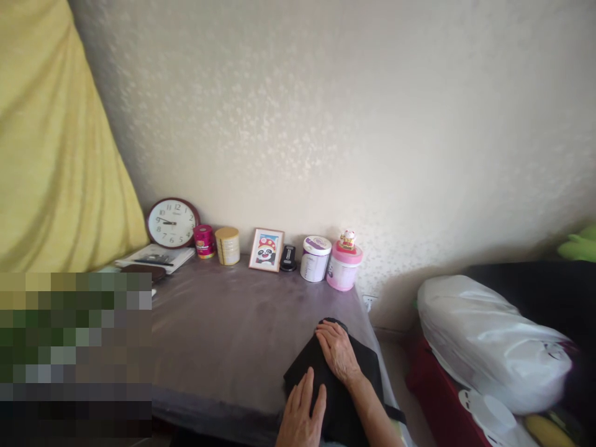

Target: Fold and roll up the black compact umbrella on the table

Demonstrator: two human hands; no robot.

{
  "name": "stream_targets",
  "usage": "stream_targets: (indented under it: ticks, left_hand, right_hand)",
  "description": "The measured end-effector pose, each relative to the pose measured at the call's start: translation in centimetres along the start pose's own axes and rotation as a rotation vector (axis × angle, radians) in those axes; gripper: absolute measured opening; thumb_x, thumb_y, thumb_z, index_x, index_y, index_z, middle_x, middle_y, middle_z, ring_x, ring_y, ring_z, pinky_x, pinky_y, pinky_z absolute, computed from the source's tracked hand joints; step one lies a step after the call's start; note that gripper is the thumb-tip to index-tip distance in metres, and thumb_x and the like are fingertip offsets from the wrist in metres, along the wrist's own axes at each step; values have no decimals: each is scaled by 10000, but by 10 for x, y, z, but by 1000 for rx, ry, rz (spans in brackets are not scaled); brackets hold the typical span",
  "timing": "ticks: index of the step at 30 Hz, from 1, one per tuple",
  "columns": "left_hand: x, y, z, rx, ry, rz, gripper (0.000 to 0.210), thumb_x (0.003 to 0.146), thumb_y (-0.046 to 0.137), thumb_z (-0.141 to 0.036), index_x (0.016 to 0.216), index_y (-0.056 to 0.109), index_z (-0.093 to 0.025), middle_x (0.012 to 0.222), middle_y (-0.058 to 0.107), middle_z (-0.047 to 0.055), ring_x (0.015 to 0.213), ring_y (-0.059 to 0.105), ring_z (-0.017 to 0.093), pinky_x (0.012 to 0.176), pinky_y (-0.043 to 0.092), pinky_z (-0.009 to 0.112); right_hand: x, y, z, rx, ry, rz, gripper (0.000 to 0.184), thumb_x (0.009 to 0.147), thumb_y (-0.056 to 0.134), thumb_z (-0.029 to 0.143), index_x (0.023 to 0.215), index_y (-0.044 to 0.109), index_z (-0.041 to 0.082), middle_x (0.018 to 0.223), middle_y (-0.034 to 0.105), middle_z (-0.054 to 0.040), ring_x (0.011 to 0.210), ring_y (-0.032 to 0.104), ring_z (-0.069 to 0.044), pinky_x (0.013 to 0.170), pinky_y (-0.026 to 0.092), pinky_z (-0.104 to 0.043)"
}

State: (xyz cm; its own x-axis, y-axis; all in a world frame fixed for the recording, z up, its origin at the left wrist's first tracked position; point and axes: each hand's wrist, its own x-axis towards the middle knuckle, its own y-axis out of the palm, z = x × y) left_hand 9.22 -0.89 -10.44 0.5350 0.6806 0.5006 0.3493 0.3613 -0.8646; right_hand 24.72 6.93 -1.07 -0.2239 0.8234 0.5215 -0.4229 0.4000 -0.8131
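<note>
A black folded fabric item lies at the table's front right corner; its exact kind cannot be made out. A narrow dark strap shows at its right side. My left hand rests on its near left part, palm down, with the fingers spread. Farther up, my right hand lies flat over the item's far edge, its fingers stretched out side by side. Neither hand visibly grips anything, though the palms are hidden.
Along the wall on the grey-covered table stand a clock, a pink can, a yellow tin, a panda picture and two lidded tubs. Right of the table sits a white plastic bag. A yellow curtain hangs left.
</note>
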Motion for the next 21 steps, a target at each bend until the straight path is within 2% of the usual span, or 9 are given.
stream_targets:
  ticks: [4,7,9,13,15,17,19,21]
  left_hand:
    - [-2,8,-4,-27,-60,48,653,785,409,2,1365,290,-274,1377,420,108,1249,411,245,951,455,335]
    - [1,6,-9,-76,-163,135,681,773,381,26,1368,282,-291,1406,373,87,1261,389,255,962,442,340]
    - [3,2,-13,-111,-226,191,699,766,345,36,1380,236,-279,1421,338,81,1269,376,259,971,431,346]
    - [4,-1,-16,-162,-259,254,711,761,309,43,1382,154,-266,1436,300,60,1290,342,249,1017,378,339]
    - [3,1,-15,-154,-251,250,725,758,314,50,1382,124,-267,1436,306,55,1294,335,246,1032,360,331]
    - [1,3,-13,-142,-238,246,753,744,317,62,1383,83,-260,1433,312,59,1298,328,242,1038,354,329]
    - [1,4,-10,-160,-220,283,776,726,326,60,1384,41,-237,1445,281,67,1308,306,244,1039,356,327]
    - [3,2,-8,-199,-208,348,784,714,336,43,1387,20,-206,1464,219,74,1321,275,249,1041,355,328]
  right_hand:
    - [11,6,-29,9,50,16,324,920,347,234,998,659,193,1069,672,-70,1078,562,-193,956,405,-375]
    - [20,8,-47,5,113,-1,362,924,309,256,1000,656,186,1052,678,-90,1002,609,-196,909,446,-376]
    - [22,4,-49,-12,147,-23,379,926,295,276,1005,651,172,1059,673,-113,1013,606,-221,912,441,-416]
    - [4,-11,-17,20,132,-75,362,935,316,311,1093,609,168,1135,638,-113,1112,547,-229,985,375,-447]
    - [-10,-15,7,113,24,32,340,939,322,289,1039,636,202,1068,668,-70,1142,521,-196,998,375,-396]
    - [-19,-14,23,137,-29,116,337,938,332,261,963,667,239,1020,687,-34,1172,495,-192,1055,291,-440]
    - [-18,-9,25,118,-6,124,344,935,327,233,972,669,243,1033,686,-33,1180,488,-199,1065,254,-475]
    - [-9,-2,12,68,56,79,340,925,329,224,1007,659,223,1079,671,-51,1187,485,-211,1052,271,-483]
